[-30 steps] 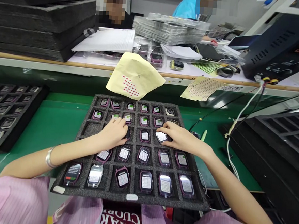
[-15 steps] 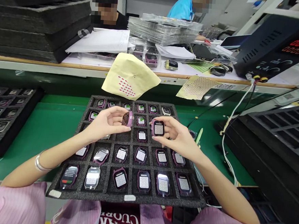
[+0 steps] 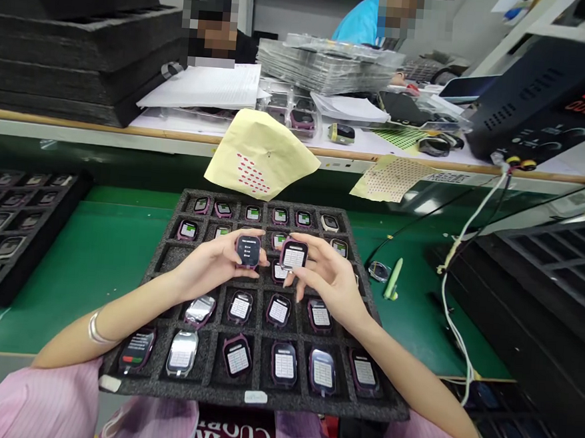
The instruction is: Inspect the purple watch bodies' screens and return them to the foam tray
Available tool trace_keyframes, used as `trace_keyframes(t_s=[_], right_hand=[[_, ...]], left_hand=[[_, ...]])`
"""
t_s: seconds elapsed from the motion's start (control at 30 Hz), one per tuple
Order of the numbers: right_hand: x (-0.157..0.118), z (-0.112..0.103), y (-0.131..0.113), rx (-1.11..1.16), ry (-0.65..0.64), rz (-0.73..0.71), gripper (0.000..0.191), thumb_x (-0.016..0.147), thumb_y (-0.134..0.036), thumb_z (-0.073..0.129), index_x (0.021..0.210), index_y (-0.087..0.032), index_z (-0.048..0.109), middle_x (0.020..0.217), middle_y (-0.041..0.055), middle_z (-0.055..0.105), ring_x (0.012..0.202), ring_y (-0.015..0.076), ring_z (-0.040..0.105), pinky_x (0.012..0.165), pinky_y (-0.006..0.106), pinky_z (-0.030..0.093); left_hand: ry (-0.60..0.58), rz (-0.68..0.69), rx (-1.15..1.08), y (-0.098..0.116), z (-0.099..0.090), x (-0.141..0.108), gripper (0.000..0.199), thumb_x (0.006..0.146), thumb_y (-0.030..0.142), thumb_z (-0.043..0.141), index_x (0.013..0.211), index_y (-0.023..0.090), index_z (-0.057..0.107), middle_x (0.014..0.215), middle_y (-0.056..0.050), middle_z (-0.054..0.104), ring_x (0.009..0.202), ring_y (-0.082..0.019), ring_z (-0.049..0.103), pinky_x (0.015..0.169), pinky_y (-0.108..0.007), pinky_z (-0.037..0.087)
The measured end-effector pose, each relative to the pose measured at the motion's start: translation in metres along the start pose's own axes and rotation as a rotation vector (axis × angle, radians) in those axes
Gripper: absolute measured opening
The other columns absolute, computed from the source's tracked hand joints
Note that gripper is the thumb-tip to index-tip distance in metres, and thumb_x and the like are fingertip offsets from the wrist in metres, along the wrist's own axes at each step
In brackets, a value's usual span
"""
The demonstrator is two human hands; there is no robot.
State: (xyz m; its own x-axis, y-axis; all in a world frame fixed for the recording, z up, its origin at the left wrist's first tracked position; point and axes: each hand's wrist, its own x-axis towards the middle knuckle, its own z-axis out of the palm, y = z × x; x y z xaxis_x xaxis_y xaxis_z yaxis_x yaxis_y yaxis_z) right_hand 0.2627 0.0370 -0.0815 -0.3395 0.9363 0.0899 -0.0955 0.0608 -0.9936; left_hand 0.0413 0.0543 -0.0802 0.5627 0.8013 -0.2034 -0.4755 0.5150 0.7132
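My left hand (image 3: 224, 254) is closed on a smartwatch case (image 3: 248, 250) without a strap; its dark screen faces me with a few lines of text. In my right hand (image 3: 324, 268) is a second smartwatch case (image 3: 294, 254), purple-rimmed, its lit screen showing a white grid. Both are held up side by side, apart from each other, over a black foam tray (image 3: 255, 384). Several more watch cases sit in the tray's square compartments, many with white grids and the far ones with green patches. My hands hide part of the middle rows.
Another foam tray of watches (image 3: 21, 227) lies at the left. A green pen (image 3: 393, 278) rests right of the main tray. Yellow sheets (image 3: 261, 153) hang from the shelf edge. A power supply (image 3: 546, 103) and stacked foam trays (image 3: 527, 295) stand at the right. Two people are behind the shelf.
The watch in my left hand has turned from edge-on to screen facing me. My right hand has moved left with its watch, bringing the two closer together.
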Motion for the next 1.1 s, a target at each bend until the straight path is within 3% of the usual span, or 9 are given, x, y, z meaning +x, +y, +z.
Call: trace_keyframes(t_s=[0.13,0.3,0.47,0.6,0.73,0.9,1.1], right_hand=[[-0.0025,-0.0037,0.0016,0.001,0.028,-0.032,0.037,0.086,-0.023,0.064,0.122,-0.023,0.053,0.11,0.0092,0.062,0.067,0.0157,0.065,0.044,0.023,0.055],[-0.0029,-0.0051,0.002,-0.001,0.043,-0.069,0.038,0.087,-0.022,0.064,0.124,-0.022,0.054,0.099,0.0068,0.061,0.066,0.0163,0.065,0.043,0.023,0.053],[-0.0035,-0.0049,0.0008,-0.01,0.05,-0.072,0.037,0.087,-0.022,0.064,0.123,-0.022,0.054,0.103,0.0086,0.062,0.065,0.0162,0.065,0.043,0.023,0.053],[-0.0035,-0.005,0.0008,-0.022,0.056,-0.063,0.036,0.088,-0.023,0.064,0.123,-0.022,0.054,0.107,0.0096,0.063,0.065,0.0161,0.065,0.043,0.024,0.052],[-0.0036,-0.0054,0.0013,-0.024,0.051,-0.051,0.037,0.087,-0.024,0.065,0.122,-0.023,0.055,0.103,0.0088,0.063,0.063,0.0165,0.065,0.043,0.025,0.052],[-0.0042,-0.0048,0.0002,-0.019,0.048,-0.04,0.035,0.087,-0.025,0.065,0.121,-0.022,0.056,0.107,0.0101,0.064,0.062,0.016,0.066,0.043,0.025,0.052],[-0.0041,-0.0047,0.0,-0.018,0.055,-0.043,0.035,0.086,-0.024,0.065,0.12,-0.021,0.056,0.102,0.0089,0.065,0.061,0.0165,0.066,0.043,0.025,0.052]], left_hand=[[-0.048,-0.051,0.027,-0.0006,0.0037,-0.003,0.046,0.077,0.009,0.052,0.123,0.012,0.049,0.094,-0.012,0.069,0.094,-0.029,0.067,0.086,-0.047,0.048],[-0.1,-0.085,0.124,-0.0017,0.0074,-0.0049,0.035,0.085,0.015,0.056,0.12,0.012,0.05,0.09,-0.01,0.067,0.084,-0.025,0.069,0.077,-0.041,0.054],[-0.095,-0.006,0.219,-0.0058,0.007,-0.0052,0.051,0.074,0.004,0.067,0.12,0.017,0.049,0.09,-0.006,0.067,0.086,-0.022,0.069,0.077,-0.037,0.055],[-0.151,0.009,0.158,-0.0072,0.0047,-0.0047,0.054,0.071,0.0,0.058,0.12,0.019,0.049,0.096,-0.008,0.07,0.091,-0.025,0.069,0.084,-0.043,0.053],[-0.189,-0.014,0.082,-0.0055,0.0028,-0.0056,0.048,0.078,0.006,0.051,0.124,0.017,0.05,0.101,-0.011,0.069,0.095,-0.027,0.069,0.09,-0.049,0.05],[-0.173,0.009,0.168,-0.0057,0.0037,-0.0076,0.041,0.087,0.014,0.055,0.128,0.016,0.048,0.098,-0.011,0.068,0.093,-0.026,0.069,0.083,-0.043,0.055],[-0.165,0.063,0.237,-0.0083,0.004,-0.0074,0.059,0.072,0.001,0.066,0.126,0.018,0.049,0.096,-0.008,0.068,0.095,-0.024,0.067,0.084,-0.041,0.056]])
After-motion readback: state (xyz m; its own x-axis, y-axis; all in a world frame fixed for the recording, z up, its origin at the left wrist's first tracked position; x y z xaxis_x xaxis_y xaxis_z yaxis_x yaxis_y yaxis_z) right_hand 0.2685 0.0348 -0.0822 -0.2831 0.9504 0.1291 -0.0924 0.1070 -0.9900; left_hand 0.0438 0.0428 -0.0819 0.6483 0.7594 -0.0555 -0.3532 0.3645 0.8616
